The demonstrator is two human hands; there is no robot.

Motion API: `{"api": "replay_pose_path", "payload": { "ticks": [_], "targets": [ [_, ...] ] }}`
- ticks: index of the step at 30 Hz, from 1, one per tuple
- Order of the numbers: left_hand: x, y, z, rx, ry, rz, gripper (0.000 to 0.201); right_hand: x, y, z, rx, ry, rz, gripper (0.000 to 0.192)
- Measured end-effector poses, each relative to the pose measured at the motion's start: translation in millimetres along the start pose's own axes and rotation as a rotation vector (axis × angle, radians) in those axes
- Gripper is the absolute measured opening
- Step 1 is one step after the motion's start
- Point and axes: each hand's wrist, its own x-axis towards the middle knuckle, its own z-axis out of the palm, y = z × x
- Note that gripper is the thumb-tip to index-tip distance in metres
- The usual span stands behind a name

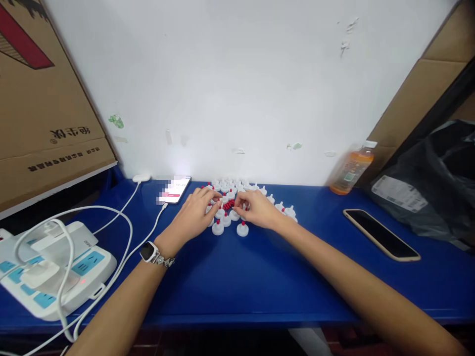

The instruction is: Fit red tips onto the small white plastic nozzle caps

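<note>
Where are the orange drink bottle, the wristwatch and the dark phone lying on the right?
bottle point(351, 170), head view, on its label.
wristwatch point(149, 251), head view, on its face.
dark phone point(381, 240), head view, middle of its screen.

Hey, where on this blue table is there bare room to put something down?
Free: the blue table in front of the white caps, between the forearms, and the stretch between the caps and the dark phone. Crowded: the power strip with cables at left, and around both hands.
</note>
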Motion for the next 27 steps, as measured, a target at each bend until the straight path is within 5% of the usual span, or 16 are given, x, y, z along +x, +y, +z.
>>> {"api": "replay_pose_path", "payload": {
  "ticks": [10, 18, 21, 24, 27],
  "targets": [
    [-1, -5, -1.7, 0.030, -0.058, 0.031, 0.027, 2, -2, -1, -0.166, -0.074, -0.107, 0.008],
    [-1, -9, -3.0, 0.000, -0.064, -0.001, 0.025, 8, -10, 16, 0.121, -0.151, -0.079, 0.005],
    [-1, -12, -3.0, 0.000, -0.064, -0.013, 0.027, 27, -2, 11, 0.104, -0.098, 0.008, 0.016],
    [-1, -13, -2.3, 0.009, -0.075, -0.020, 0.026, 60, 14, 7, -0.146, 0.030, 0.107, 0.020],
    [-2, -12, -1.7, 0.019, -0.079, -0.026, 0.026, 93, 27, 12, -0.355, -0.024, 0.178, 0.024]
  ]
}}
